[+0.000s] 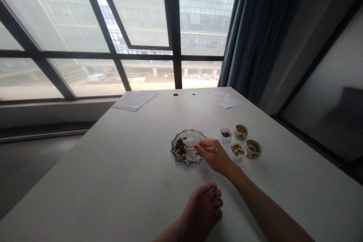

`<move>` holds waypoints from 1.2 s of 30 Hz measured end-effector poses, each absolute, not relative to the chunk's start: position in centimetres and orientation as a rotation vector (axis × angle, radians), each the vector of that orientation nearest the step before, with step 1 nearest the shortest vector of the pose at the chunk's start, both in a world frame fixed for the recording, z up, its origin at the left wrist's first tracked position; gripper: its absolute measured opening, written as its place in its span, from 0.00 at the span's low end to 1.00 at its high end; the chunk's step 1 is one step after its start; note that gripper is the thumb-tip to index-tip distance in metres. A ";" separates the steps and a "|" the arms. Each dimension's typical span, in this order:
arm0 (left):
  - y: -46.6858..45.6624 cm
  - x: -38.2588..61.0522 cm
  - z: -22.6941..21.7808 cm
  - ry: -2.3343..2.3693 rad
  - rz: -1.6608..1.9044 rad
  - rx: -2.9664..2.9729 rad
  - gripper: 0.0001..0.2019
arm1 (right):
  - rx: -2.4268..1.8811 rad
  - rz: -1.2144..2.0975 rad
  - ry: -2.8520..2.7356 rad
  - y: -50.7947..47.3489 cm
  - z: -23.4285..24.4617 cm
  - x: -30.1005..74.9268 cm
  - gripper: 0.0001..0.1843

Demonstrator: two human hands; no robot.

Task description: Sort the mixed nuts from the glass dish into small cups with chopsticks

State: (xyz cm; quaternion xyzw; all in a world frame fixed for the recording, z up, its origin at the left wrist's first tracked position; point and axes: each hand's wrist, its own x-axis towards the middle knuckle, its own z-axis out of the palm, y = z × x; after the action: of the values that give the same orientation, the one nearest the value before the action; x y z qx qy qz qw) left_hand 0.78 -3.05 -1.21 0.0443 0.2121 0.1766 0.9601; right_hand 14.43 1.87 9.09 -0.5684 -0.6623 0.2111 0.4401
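Note:
My right hand (214, 157) is closed on a pair of wooden chopsticks (198, 148). Their tips reach into a clear glass dish (187, 146) holding dark and light snack pieces. My left hand (203, 210) rests on the white table (113, 181) nearer to me, fingers curled in a loose fist, with a small pale object just showing between the fingers. Right of the dish stand two white square cups (226, 134) (237, 151) and two round ceramic cups (241, 131) (253, 148), each with bits of food inside.
A stack of papers (135, 100) lies at the far left of the table and loose sheets (227, 100) at the far right. Two small holes (176, 94) sit near the far edge. Large windows and a dark curtain (255, 34) stand behind.

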 end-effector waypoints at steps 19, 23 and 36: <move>-3.1 0.6 -0.5 0.464 0.366 0.099 0.08 | -1.550 0.120 -1.105 -1.6 15.4 25.3 0.21; -3.1 0.6 -0.6 0.454 0.365 0.095 0.08 | -1.633 0.011 -0.928 -1.8 14.5 30.1 0.18; -3.1 0.5 -0.7 0.449 0.364 0.096 0.07 | -1.488 -0.007 -0.856 -1.6 14.4 30.5 0.20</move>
State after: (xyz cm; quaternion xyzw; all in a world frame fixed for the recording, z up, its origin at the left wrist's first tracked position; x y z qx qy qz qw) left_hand 0.50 -3.09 -0.70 0.0474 0.2213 0.1793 0.9574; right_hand 30.49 -1.57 14.43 -0.6560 -0.3774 -0.0029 0.6536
